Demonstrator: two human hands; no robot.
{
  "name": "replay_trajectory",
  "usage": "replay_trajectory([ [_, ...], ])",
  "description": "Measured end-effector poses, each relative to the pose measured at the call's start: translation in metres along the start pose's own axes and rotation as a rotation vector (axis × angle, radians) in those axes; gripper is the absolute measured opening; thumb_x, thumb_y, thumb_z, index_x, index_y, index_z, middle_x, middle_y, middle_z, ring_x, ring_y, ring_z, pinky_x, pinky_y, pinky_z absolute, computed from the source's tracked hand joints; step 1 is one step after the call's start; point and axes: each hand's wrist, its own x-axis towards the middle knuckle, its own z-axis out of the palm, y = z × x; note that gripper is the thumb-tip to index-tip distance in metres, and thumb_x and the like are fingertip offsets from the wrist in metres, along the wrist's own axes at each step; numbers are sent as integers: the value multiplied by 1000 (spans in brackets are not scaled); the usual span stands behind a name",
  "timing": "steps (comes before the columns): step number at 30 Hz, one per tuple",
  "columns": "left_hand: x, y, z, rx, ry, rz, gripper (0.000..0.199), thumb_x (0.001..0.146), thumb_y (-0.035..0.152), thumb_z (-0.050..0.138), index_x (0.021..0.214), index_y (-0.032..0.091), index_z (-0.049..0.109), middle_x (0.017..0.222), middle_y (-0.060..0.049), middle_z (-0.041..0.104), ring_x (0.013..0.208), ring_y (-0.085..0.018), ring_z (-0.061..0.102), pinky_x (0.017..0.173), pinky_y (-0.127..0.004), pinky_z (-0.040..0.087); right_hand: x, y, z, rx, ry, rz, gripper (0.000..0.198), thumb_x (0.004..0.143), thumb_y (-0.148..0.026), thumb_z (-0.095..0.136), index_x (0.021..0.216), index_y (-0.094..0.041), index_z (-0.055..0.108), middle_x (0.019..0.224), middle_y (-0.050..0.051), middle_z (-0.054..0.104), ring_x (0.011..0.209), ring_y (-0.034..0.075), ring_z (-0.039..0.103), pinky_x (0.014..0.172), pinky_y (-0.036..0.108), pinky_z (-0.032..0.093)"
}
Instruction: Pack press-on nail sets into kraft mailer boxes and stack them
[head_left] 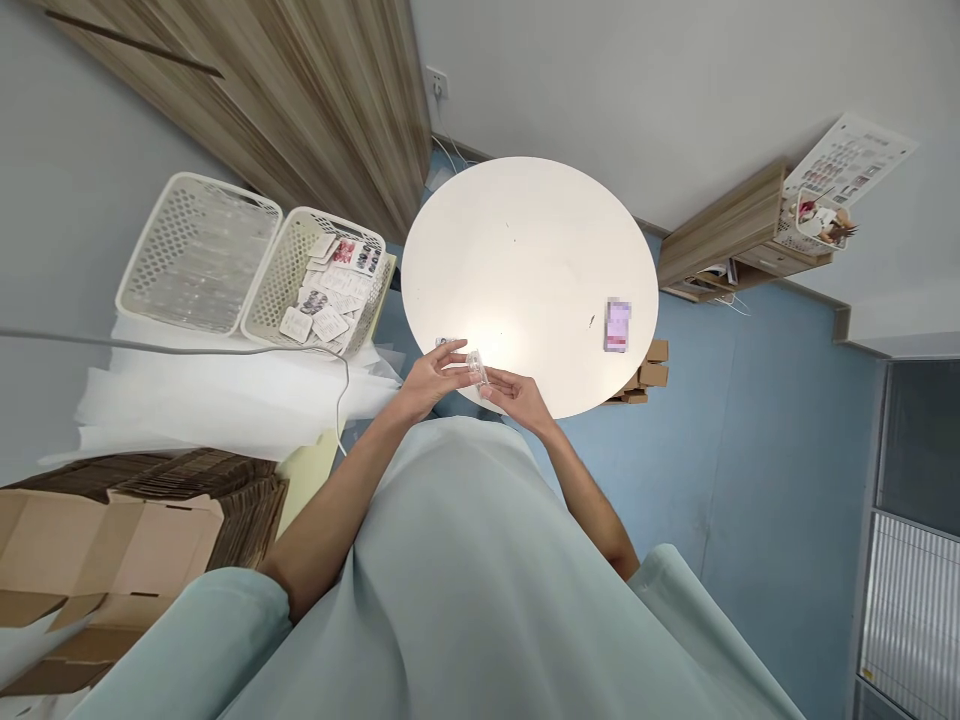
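Note:
Over the near edge of a round white table (pixel 525 230), my left hand (pixel 431 378) and my right hand (pixel 519 398) meet around a small clear plastic piece (pixel 477 366). Its exact kind is too small to tell. My left thumb and fingers pinch it from the left, while my right fingertips grip its right side. Just behind my left fingers, a small dark-and-light patterned item (pixel 442 342) shows in part; whether that hand touches it I cannot tell.
A phone-like object (pixel 618 325) with a blurred screen lies at the table's right. On the left stand a white basket of clear plastic pieces (pixel 199 255) and another basket (pixel 289 270) with printed cards. Flattened cardboard boxes (pixel 142 540) are stacked nearer me. A grey cable (pixel 225 348) crosses there.

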Motion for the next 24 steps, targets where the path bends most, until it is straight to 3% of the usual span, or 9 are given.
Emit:
replay_trajectory([
  [6,-3,0,-1,24,-29,-28,92,48,46,110,131,20,80,134,-18,74,119,-42,77,110,-58,59,-6,4,2,0,22,55,77,75,-65,94,138,-22,80,132,8,82,131,35,77,121,55,59],
  [14,-11,6,-4,-4,-105,-102,90,46,46,111,127,18,83,105,-13,85,118,-42,78,115,-59,56,-12,6,5,18,12,53,78,74,-64,95,139,-22,80,130,8,83,129,36,78,123,57,57],
  [24,-14,11,-8,23,-146,-83,87,53,50,109,129,18,84,107,-15,85,119,-44,78,113,-60,57,-15,9,3,61,-28,14,72,78,-67,92,135,-26,82,136,5,81,133,36,75,123,54,56],
])
